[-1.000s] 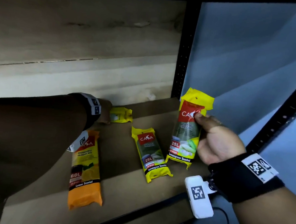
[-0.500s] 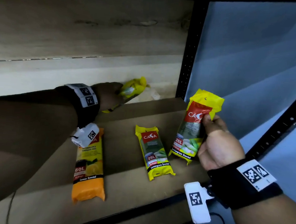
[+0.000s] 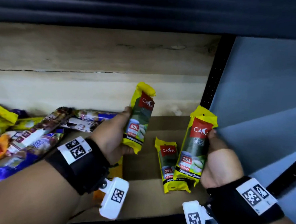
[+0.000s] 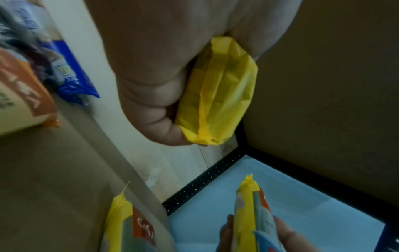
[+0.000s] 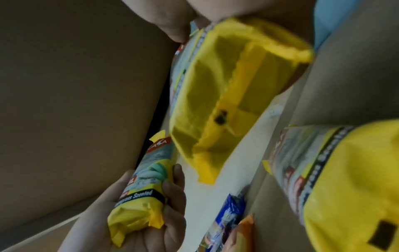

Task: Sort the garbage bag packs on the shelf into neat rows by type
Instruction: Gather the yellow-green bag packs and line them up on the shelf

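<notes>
My left hand (image 3: 115,135) grips a yellow 25L garbage bag pack (image 3: 139,118) upright above the shelf board (image 3: 146,205); the left wrist view shows the pack's yellow back (image 4: 218,92) in the curled fingers. My right hand (image 3: 218,159) holds a second yellow 25L pack (image 3: 196,147) upright at the right, its back (image 5: 226,88) filling the right wrist view. A third yellow 25L pack (image 3: 169,165) lies flat on the board between the hands, partly behind the right-hand pack. An orange pack (image 3: 113,172) lies mostly hidden under my left wrist.
A jumbled heap of blue, purple, orange and yellow packs (image 3: 29,134) lies at the left of the shelf. A black perforated upright (image 3: 213,77) stands at the shelf's right end, a blue wall (image 3: 265,101) beyond it. A dark shelf edge (image 3: 150,9) hangs overhead.
My left hand has drawn back from the rear of the shelf, lifting the yellow pack upright towards the middle. The view has shifted, bringing the heap at the left into sight. The right hand still holds its pack.
</notes>
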